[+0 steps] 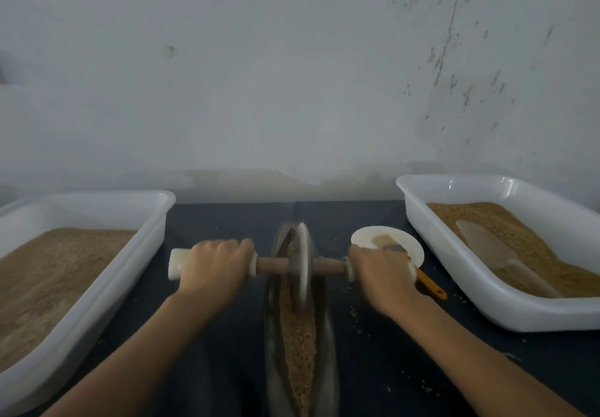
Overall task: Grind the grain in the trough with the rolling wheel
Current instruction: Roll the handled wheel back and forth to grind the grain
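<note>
A narrow, boat-shaped metal trough (328, 345) runs away from me down the middle of the dark table, with brown grain (298, 348) lying along its groove. A grey rolling wheel (301, 264) stands on edge in the far half of the trough, on a wooden axle with white handle sleeves. My left hand (216, 269) grips the left handle (177, 262). My right hand (380, 275) grips the right handle, which it mostly hides. The wheel's near rim looks blurred.
A white tub (147, 238) of fine brown meal stands at the left. A second white tub (454, 274) at the right holds grain and a clear scoop (490, 248). A small white plate (409, 241) bearing an orange-handled brush (428, 283) lies behind my right hand. Loose grains dot the cloth.
</note>
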Action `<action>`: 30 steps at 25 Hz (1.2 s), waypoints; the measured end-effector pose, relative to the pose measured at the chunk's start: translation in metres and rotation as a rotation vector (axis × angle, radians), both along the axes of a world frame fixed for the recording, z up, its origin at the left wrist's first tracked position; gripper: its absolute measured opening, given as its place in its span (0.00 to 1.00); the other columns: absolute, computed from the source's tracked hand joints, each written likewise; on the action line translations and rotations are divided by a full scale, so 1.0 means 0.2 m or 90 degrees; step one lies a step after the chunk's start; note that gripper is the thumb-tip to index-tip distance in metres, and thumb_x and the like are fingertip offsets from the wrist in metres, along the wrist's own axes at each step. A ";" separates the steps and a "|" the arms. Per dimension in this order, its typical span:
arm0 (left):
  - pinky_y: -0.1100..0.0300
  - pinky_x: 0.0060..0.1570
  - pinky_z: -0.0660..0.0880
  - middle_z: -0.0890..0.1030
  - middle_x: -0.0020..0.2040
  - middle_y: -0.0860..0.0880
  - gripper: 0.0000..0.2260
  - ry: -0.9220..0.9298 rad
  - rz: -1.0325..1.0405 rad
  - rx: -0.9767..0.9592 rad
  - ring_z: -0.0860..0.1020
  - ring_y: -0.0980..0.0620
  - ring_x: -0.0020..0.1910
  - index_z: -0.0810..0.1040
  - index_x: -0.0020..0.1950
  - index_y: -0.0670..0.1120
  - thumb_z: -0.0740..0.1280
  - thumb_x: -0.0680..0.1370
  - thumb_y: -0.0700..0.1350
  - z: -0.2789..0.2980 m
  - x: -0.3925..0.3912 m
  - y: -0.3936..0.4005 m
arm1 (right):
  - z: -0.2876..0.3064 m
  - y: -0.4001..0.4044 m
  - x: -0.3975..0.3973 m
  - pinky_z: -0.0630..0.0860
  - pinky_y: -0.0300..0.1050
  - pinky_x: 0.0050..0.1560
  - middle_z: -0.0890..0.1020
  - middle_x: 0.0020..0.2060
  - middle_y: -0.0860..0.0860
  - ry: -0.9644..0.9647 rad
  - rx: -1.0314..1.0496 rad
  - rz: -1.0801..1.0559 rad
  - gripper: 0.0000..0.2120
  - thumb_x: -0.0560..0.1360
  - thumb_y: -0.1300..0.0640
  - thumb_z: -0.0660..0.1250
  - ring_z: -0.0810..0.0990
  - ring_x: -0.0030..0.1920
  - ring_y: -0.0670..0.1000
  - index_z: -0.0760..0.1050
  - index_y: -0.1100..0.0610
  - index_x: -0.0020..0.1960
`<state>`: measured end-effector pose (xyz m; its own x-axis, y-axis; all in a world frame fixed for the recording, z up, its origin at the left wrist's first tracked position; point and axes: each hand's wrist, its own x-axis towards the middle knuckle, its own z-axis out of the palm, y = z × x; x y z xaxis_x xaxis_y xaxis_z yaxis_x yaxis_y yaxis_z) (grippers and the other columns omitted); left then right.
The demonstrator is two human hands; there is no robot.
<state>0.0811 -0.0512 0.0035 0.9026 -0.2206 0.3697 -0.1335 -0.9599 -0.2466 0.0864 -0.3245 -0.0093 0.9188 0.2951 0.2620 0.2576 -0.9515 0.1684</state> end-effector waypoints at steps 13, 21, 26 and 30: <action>0.57 0.35 0.67 0.73 0.36 0.55 0.08 0.003 0.038 -0.064 0.72 0.52 0.34 0.67 0.42 0.53 0.64 0.76 0.53 -0.03 0.12 0.02 | 0.13 0.07 0.12 0.63 0.45 0.35 0.80 0.44 0.50 -0.088 -0.075 0.008 0.09 0.74 0.57 0.66 0.78 0.40 0.52 0.69 0.55 0.52; 0.66 0.26 0.51 0.70 0.28 0.56 0.18 -0.026 -0.141 -0.036 0.72 0.55 0.25 0.66 0.36 0.55 0.76 0.59 0.51 -0.05 -0.40 0.08 | -0.02 -0.10 -0.40 0.64 0.41 0.22 0.74 0.26 0.46 -0.098 -0.013 0.159 0.22 0.50 0.55 0.79 0.71 0.23 0.46 0.70 0.50 0.37; 0.63 0.27 0.59 0.70 0.33 0.57 0.12 0.074 0.000 -0.027 0.68 0.58 0.30 0.63 0.40 0.56 0.66 0.72 0.56 -0.06 -0.29 0.06 | 0.04 -0.05 -0.26 0.71 0.42 0.30 0.78 0.36 0.46 -0.028 -0.081 0.109 0.15 0.63 0.56 0.74 0.76 0.33 0.47 0.70 0.50 0.45; 0.55 0.39 0.70 0.80 0.44 0.51 0.05 0.047 0.044 -0.051 0.79 0.47 0.42 0.68 0.45 0.52 0.63 0.76 0.51 -0.01 0.09 0.02 | 0.13 0.06 0.10 0.65 0.45 0.36 0.80 0.46 0.50 -0.078 -0.076 0.003 0.08 0.75 0.55 0.65 0.79 0.43 0.53 0.69 0.53 0.53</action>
<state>0.0996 -0.0476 0.0012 0.9399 -0.1293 0.3159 -0.0811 -0.9836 -0.1613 0.1066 -0.3127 0.0161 0.8806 0.3347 0.3356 0.2320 -0.9218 0.3107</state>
